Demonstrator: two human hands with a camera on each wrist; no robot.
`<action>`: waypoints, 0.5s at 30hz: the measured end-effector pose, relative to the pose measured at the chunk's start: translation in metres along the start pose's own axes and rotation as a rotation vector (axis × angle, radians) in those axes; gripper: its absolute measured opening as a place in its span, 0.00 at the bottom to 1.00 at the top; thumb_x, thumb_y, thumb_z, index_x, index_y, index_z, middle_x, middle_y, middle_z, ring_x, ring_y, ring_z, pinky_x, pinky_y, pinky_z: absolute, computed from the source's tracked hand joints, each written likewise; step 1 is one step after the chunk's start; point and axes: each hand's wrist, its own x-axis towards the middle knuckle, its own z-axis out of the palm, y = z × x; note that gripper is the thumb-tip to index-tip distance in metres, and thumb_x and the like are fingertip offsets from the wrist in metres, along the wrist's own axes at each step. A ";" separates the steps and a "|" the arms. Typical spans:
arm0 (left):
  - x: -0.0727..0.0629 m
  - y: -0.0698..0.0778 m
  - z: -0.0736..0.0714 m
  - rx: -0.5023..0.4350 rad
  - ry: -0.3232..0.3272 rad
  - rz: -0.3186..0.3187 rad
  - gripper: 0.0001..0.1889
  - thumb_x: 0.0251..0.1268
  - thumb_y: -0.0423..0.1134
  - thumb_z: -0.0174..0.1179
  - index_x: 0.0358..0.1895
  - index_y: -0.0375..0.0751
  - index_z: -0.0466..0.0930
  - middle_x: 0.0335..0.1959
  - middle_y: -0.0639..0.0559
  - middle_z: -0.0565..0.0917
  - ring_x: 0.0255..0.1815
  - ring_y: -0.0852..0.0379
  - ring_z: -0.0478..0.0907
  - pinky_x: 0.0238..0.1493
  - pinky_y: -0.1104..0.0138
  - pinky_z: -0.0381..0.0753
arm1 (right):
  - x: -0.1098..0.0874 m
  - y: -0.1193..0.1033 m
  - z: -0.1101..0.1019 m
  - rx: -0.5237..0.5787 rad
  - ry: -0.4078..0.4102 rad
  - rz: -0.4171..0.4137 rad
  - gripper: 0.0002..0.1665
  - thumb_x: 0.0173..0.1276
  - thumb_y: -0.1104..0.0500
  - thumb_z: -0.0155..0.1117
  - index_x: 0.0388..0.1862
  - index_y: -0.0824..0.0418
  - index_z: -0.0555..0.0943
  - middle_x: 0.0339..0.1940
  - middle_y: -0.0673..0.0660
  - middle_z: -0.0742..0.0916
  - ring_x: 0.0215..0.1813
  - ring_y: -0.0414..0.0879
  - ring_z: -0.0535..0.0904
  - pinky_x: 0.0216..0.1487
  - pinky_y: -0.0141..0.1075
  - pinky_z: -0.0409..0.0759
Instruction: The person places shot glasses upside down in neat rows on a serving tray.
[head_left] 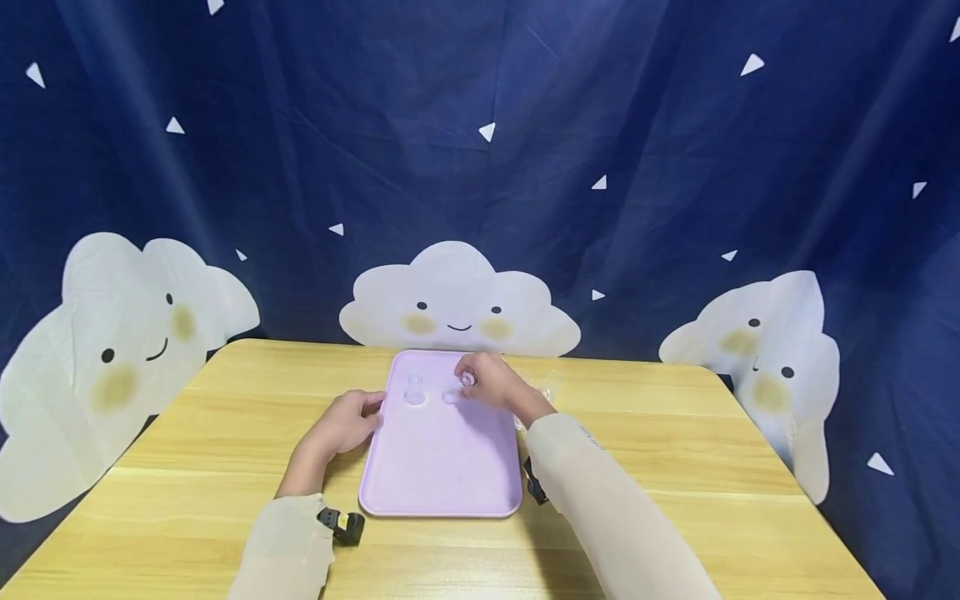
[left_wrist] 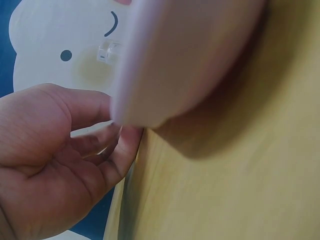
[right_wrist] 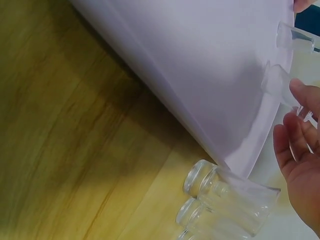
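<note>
On the table lies a lilac rectangular tray point(head_left: 442, 467). At its left edge my left hand point(head_left: 348, 423) pinches the rim, thumb on one side and fingers on the other in the left wrist view. My right hand point(head_left: 489, 382) holds a small clear glass point(right_wrist: 276, 82) by its narrow upper end, thumb and fingertips around it. The wider end of that glass is down at the tray's surface. A second clear glass point(head_left: 415, 397) stands on the tray to its left, wide end down.
Several more clear glasses point(right_wrist: 230, 195) stand on the wooden table point(head_left: 675, 483) just right of the tray, partly behind my right forearm in the head view. A dark blue curtain point(head_left: 480, 183) with clouds hangs behind the table's far edge.
</note>
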 end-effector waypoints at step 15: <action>-0.001 0.002 -0.002 -0.008 0.003 0.021 0.23 0.73 0.29 0.54 0.68 0.25 0.73 0.66 0.29 0.77 0.71 0.30 0.69 0.72 0.40 0.67 | 0.002 -0.009 0.003 0.091 0.010 0.002 0.18 0.61 0.66 0.75 0.51 0.67 0.85 0.32 0.53 0.84 0.35 0.42 0.75 0.42 0.34 0.78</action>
